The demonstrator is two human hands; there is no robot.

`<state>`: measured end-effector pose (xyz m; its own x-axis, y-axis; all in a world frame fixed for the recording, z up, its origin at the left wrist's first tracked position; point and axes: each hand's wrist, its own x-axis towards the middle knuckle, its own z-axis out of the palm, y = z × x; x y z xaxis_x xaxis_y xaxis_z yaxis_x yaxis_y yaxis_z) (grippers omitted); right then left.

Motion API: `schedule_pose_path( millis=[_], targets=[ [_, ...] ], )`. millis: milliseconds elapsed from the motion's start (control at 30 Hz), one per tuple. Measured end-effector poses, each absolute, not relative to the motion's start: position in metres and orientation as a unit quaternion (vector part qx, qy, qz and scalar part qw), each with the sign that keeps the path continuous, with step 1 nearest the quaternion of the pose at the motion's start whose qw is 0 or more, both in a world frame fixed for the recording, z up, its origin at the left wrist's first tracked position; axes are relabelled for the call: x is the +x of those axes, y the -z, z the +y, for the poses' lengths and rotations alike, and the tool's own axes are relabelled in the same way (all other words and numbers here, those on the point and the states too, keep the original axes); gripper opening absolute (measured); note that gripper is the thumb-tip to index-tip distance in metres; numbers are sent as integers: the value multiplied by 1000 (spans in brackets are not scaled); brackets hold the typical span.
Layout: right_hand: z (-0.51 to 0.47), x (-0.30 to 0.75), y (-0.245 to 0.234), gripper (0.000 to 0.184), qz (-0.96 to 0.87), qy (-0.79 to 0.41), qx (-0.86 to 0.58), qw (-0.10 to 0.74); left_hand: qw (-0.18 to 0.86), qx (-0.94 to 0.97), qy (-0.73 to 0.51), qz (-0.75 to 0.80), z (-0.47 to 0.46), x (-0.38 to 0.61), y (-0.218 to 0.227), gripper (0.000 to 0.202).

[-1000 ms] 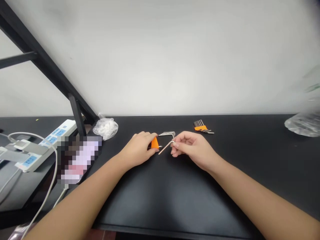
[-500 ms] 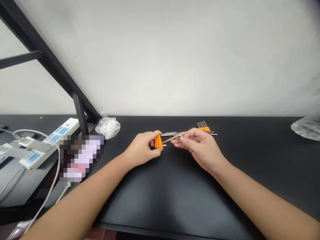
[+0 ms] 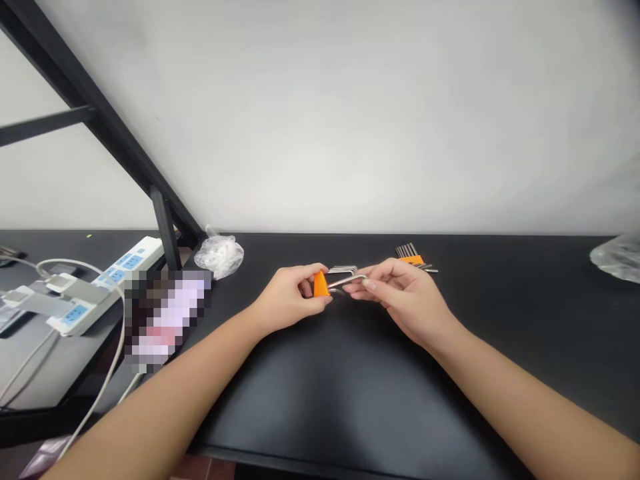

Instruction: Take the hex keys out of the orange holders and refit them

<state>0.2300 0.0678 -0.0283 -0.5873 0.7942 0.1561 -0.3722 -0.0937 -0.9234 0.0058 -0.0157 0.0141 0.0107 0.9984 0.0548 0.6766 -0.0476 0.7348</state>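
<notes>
Between its thumb and fingers, my left hand (image 3: 290, 299) grips an orange hex key holder (image 3: 321, 285). My right hand (image 3: 405, 293) pinches the bent end of a silver hex key (image 3: 347, 281), whose long arm reaches to the holder's right side. Whether its tip sits inside the holder or only touches it, I cannot tell. Several smaller hex keys (image 3: 343, 269) show just behind, on the far side of the holder. Beyond my right hand lies a second orange holder (image 3: 411, 259) with dark keys standing out of it, and loose keys (image 3: 429, 269) lie beside it.
A crumpled clear plastic bag (image 3: 219, 256) lies at the back left, and another plastic bag (image 3: 619, 259) at the far right. On the left are a white power strip (image 3: 120, 275) with cables, a pixelated screen (image 3: 173, 317) and a black slanted frame (image 3: 107, 137).
The whole view has shifted slightly, so everything sits a little further right. Both hands keep their grips on the holder and the hex key, with hardly any movement between them.
</notes>
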Motion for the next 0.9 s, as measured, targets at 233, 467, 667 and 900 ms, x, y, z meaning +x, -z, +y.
schedule_pose_path(
  millis=[233, 467, 667, 900],
  targets=[
    [67, 231, 31, 21, -707, -575, -243, 333, 254, 695, -299, 602, -20, 9, -10, 44],
    [67, 227, 34, 20, -868, -385, -164, 268, 255, 736, -259, 571, -25, 14, -14, 49],
    [69, 227, 38, 18, -869, -342, -213, 288, 206, 750, -209, 593, -21, 10, -14, 45],
    [85, 226, 53, 50, -911, -166, -288, 244, 113, 749, -157, 634, -13, 5, -8, 43]
  ],
)
